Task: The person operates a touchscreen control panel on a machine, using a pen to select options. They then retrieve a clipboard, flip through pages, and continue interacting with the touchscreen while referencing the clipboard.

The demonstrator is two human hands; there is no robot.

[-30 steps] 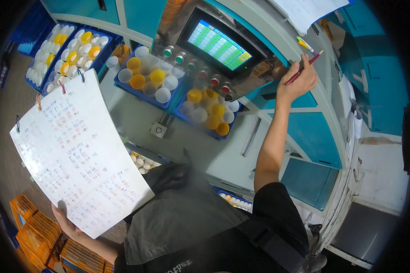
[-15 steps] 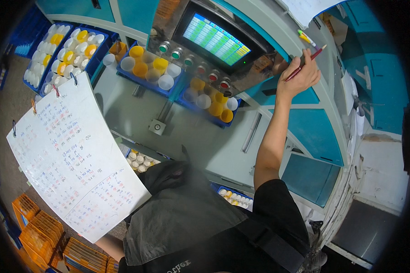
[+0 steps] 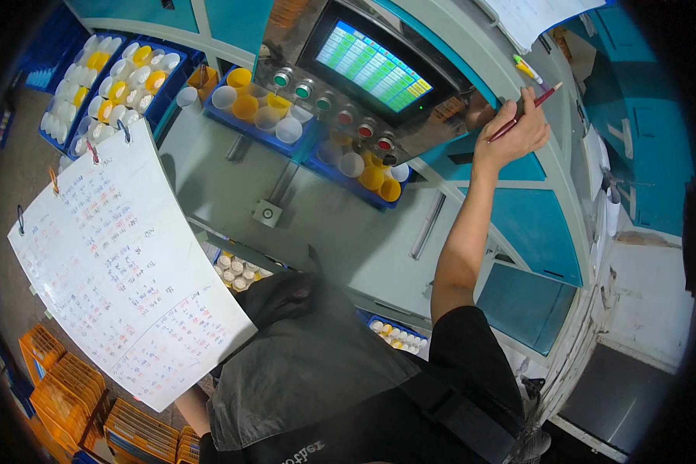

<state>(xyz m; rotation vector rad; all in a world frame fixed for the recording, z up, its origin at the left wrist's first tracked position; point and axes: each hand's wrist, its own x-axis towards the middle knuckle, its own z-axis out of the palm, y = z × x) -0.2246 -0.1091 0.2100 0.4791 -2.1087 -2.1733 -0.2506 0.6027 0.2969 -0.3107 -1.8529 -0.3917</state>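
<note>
My right hand (image 3: 526, 138) is closed around a dark red pen (image 3: 504, 130), its fingers above the ledge at the top of a teal and white machine. A yellow-green marker (image 3: 527, 71) lies just beyond the fingertips. On the left, a ring-bound pad of white sheets (image 3: 131, 271) is tilted in the air, covered with handwritten rows in blue and red. My left forearm (image 3: 195, 408) runs up behind its lower edge, and the pad hides the hand that holds it up. A lit screen (image 3: 373, 66) is between pad and pen, above a row of round buttons (image 3: 325, 102).
Blue trays (image 3: 243, 135) of yellow and white cup-shaped pieces sit below the screen. More filled blue crates (image 3: 148, 122) stand at far left. Orange baskets (image 3: 69, 394) are stacked at lower left. White papers (image 3: 530, 23) lie on the machine's top.
The view has shifted slightly. My right hand still grips the pen by the ledge, and the pad stays raised. Cups in the tray below the screen show in a different arrangement.
</note>
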